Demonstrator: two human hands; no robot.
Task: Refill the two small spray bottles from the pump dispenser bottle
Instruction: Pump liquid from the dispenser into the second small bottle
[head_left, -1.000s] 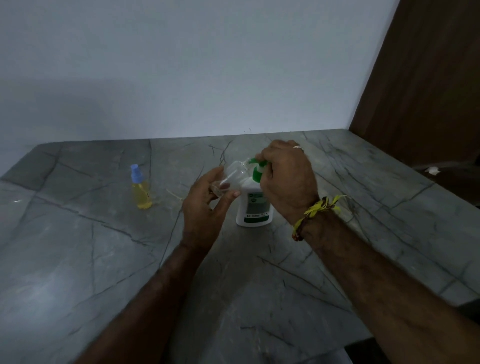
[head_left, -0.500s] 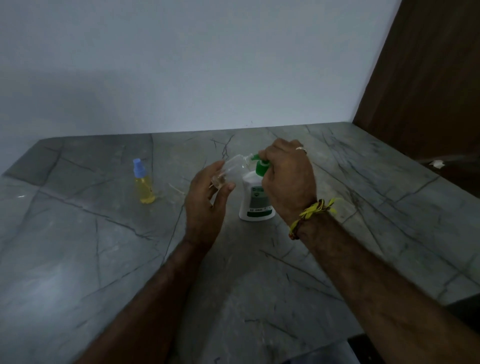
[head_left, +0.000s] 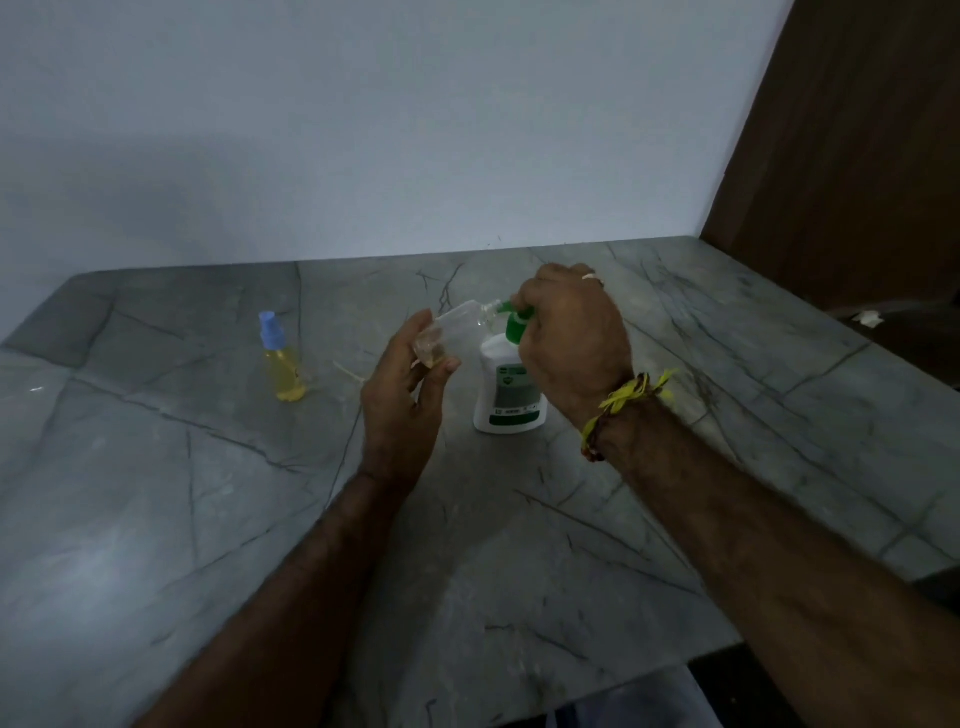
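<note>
A white pump dispenser bottle (head_left: 506, 397) with a green pump head stands upright near the middle of the grey stone table (head_left: 156, 519). My right hand (head_left: 569, 343) is curled over the green pump head. My left hand (head_left: 405, 395) holds a small clear spray bottle (head_left: 457, 327) without its cap, tilted, with its open neck against the green nozzle. A little yellowish liquid lies at its bottom. A second small spray bottle (head_left: 279, 358), full of yellow liquid and capped in blue, stands upright to the left.
A thin pale tube (head_left: 349, 372) lies on the table between the yellow bottle and my left hand. A white wall runs behind the table; a brown wooden panel (head_left: 841, 156) stands at the right. The table's front edge runs at the lower right.
Both hands keep their hold on the clear bottle and the pump head. The view has tilted up slightly, so everything sits lower in the frame.
</note>
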